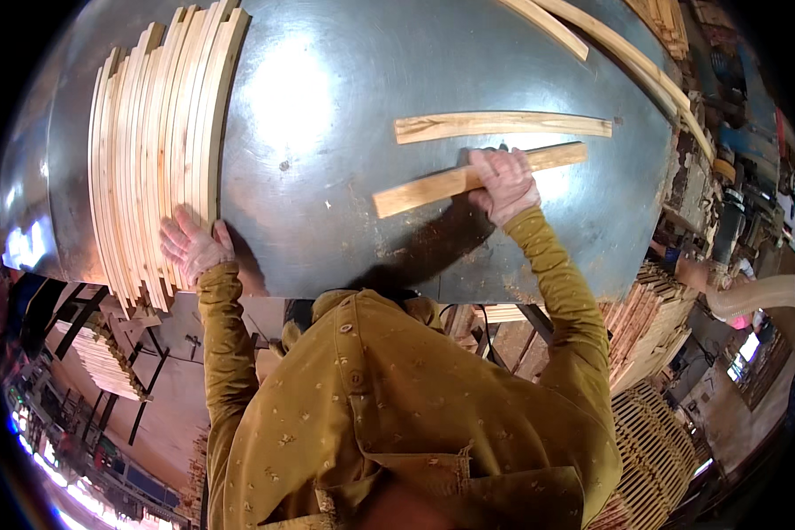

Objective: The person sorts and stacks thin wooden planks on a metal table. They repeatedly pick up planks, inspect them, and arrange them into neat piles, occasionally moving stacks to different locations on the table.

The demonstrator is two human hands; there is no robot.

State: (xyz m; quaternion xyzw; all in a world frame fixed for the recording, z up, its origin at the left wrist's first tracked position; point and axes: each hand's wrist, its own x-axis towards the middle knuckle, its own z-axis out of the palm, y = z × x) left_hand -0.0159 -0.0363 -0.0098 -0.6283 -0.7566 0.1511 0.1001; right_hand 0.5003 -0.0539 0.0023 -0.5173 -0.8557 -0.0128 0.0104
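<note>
My right hand (pixel 506 184) is wrapped round the middle of a short wooden slat (pixel 424 190), which is held above the metal tabletop and tilted up to the right. Just beyond it, a second wooden slat (pixel 503 125) lies on the metal. To the left, a row of several long wooden strips (pixel 155 150) stands side by side with uneven ends. My left hand (pixel 194 243) rests at the near right end of that row, its fingers spread over the outermost strips and gripping nothing.
The shiny metal table (pixel 327 212) ends just in front of my body. Longer strips (pixel 618 44) lie at its far right, some overhanging the edge. Stacked wood (pixel 649 322) stands below on the right, and another bundle (pixel 106 358) sits on a rack at lower left.
</note>
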